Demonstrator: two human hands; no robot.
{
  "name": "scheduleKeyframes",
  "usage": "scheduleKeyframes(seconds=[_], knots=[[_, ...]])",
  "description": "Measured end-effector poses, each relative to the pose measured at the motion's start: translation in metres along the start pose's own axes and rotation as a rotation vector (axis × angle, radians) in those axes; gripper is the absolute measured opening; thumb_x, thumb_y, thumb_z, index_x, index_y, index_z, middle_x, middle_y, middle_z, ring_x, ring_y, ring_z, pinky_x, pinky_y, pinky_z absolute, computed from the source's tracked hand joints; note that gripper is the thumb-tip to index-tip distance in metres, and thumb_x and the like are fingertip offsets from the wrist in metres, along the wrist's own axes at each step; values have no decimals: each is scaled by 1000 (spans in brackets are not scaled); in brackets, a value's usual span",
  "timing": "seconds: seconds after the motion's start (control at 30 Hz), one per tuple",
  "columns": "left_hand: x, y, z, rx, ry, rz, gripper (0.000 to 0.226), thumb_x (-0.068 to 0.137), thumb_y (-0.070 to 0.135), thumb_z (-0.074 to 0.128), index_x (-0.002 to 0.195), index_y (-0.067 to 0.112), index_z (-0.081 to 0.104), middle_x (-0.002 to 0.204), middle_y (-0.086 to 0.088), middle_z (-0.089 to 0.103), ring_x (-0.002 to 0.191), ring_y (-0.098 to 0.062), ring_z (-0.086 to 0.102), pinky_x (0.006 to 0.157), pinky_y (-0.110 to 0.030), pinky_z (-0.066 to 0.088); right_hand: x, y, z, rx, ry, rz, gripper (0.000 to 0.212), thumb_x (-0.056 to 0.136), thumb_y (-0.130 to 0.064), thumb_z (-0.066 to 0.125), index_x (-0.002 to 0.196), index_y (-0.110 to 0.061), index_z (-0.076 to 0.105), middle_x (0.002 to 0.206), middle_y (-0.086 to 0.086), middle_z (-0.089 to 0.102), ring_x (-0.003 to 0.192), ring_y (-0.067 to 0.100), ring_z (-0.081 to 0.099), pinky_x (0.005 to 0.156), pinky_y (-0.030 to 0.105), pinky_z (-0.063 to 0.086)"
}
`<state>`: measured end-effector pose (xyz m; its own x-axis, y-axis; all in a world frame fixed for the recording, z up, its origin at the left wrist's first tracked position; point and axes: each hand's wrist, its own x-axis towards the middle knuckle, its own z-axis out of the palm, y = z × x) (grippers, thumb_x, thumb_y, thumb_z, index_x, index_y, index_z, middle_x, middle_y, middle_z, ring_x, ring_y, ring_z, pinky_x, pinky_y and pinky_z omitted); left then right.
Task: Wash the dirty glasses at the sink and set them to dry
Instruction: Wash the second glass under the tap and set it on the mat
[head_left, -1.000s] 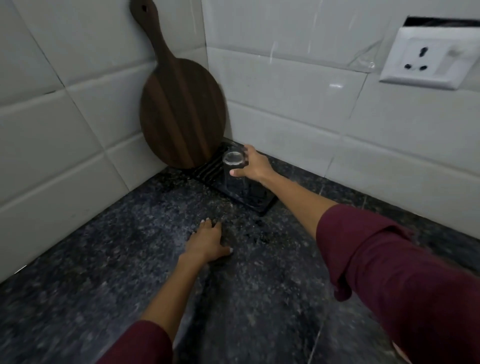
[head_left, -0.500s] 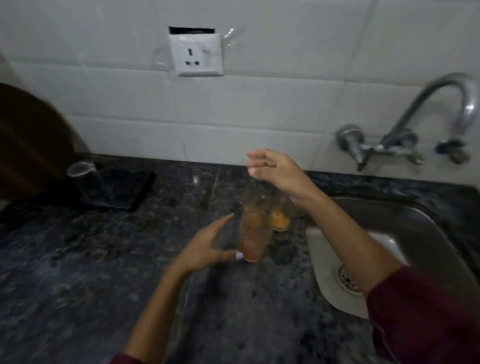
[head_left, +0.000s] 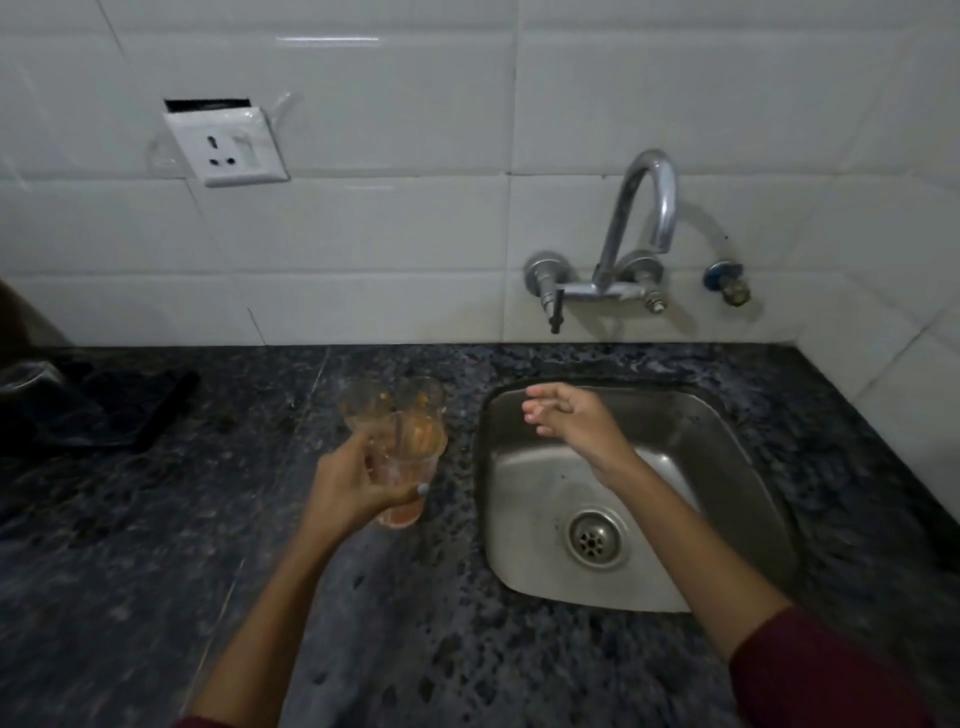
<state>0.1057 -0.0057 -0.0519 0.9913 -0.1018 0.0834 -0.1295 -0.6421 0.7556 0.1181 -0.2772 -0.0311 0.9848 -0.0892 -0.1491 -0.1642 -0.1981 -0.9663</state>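
1. From the head view, I am looking down on a dark speckled counter (head_left: 156, 561) with a steel sink (head_left: 727, 467) set into it on the right.
2. My left hand (head_left: 348, 488) is gripping a dirty glass (head_left: 405, 467), fingers wrapped round its side and the thumb lying across the front; the glass is standing or hovering just left of the sink's rim (I cannot tell whether its base is touching the counter).
3. That glass is showing an orange film on its walls and an orange residue at the bottom.
4. Two more glasses are standing close behind it: the left rear glass (head_left: 363, 405) is looking mostly clear with a faint orange tint, and the right rear glass (head_left: 423, 402) is showing orange streaks inside. The three are clustering tightly, touching or nearly so.
5. My right hand (head_left: 566, 421) is hanging open over the sink's back left part, fingers loosely curled and holding nothing.
6. The sink basin is sitting empty of dishes, with only the drain strainer (head_left: 596, 539) showing in its floor.
7. A curved tap (head_left: 641, 218) is arching out from the white tiled wall (head_left: 395, 249) above the basin, and no water is running from it.
8. At the far left, a dark mat (head_left: 119, 410) is lying on the counter with a clear glass (head_left: 28, 376) at its left end (blurred, contents unreadable).
9. A wall socket (head_left: 226, 148) is sitting on the tiles above.
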Motion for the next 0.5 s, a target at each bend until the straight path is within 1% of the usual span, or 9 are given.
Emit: scheduleKeyframes(seconds=[0.03, 0.07, 0.13, 0.2, 0.23, 0.3, 0.37, 0.43, 0.5], knots=[[1, 14, 4, -31, -7, 17, 88, 41, 61, 80, 117, 20, 61, 100, 4, 68, 90, -14, 66, 80, -33, 55, 5, 0, -8, -28, 23, -8, 28, 87, -2, 55, 115, -6, 59, 107, 12, 67, 98, 22, 63, 84, 30, 52], [5, 27, 9, -71, -22, 41, 88, 41, 61, 80, 116, 21, 60, 101, 5, 67, 92, -12, 65, 80, -29, 55, 12, -2, -15, -76, 58, -21, 28, 87, -5, 56, 114, -9, 60, 109, 11, 67, 100, 21, 64, 88, 34, 53], [16, 51, 22, -164, -81, 91, 81, 47, 52, 85, 118, 24, 58, 107, 5, 66, 97, -10, 64, 82, -23, 52, 30, -10, -26, -221, 141, -50, 31, 86, -12, 58, 118, -12, 59, 114, 10, 67, 103, 20, 63, 96, 38, 50], [31, 70, 36, -229, -162, 115, 79, 49, 53, 84, 120, 30, 56, 114, 6, 66, 102, -9, 64, 87, -27, 53, 52, -23, -34, -412, 205, -78, 40, 87, -19, 59, 125, -8, 53, 122, 13, 62, 111, 25, 59, 97, 38, 46], [40, 77, 43, -260, -209, 113, 79, 51, 53, 84, 122, 32, 55, 115, 7, 65, 103, -8, 64, 87, -28, 53, 65, -30, -36, -521, 211, -94, 43, 88, -24, 59, 125, -5, 50, 124, 15, 60, 113, 29, 56, 94, 39, 46], [57, 87, 59, -331, -291, 105, 78, 57, 44, 86, 126, 31, 52, 117, 6, 64, 104, -8, 63, 86, -26, 52, 87, -42, -37, -700, 207, -104, 46, 88, -31, 59, 122, -3, 46, 121, 18, 59, 111, 34, 56, 80, 35, 44], [69, 94, 71, -383, -333, 109, 80, 58, 40, 86, 128, 30, 50, 118, 1, 63, 103, -10, 63, 85, -26, 52, 106, -48, -35, -781, 209, -96, 53, 89, -32, 59, 128, -3, 38, 121, 19, 58, 110, 35, 56, 76, 35, 42], [79, 96, 80, -415, -345, 101, 81, 55, 43, 84, 127, 32, 49, 119, -1, 62, 103, -13, 64, 87, -33, 53, 119, -51, -31, -833, 242, -105, 56, 90, -28, 57, 133, -2, 31, 120, 21, 59, 109, 37, 57, 75, 37, 42], [89, 90, 86, -469, -367, 58, 79, 56, 39, 85, 126, 35, 48, 120, -3, 61, 105, -18, 63, 90, -41, 54, 129, -49, -27, -867, 307, -124, 46, 94, -23, 49, 131, -1, 33, 114, 22, 61, 105, 38, 59, 70, 37, 40]])
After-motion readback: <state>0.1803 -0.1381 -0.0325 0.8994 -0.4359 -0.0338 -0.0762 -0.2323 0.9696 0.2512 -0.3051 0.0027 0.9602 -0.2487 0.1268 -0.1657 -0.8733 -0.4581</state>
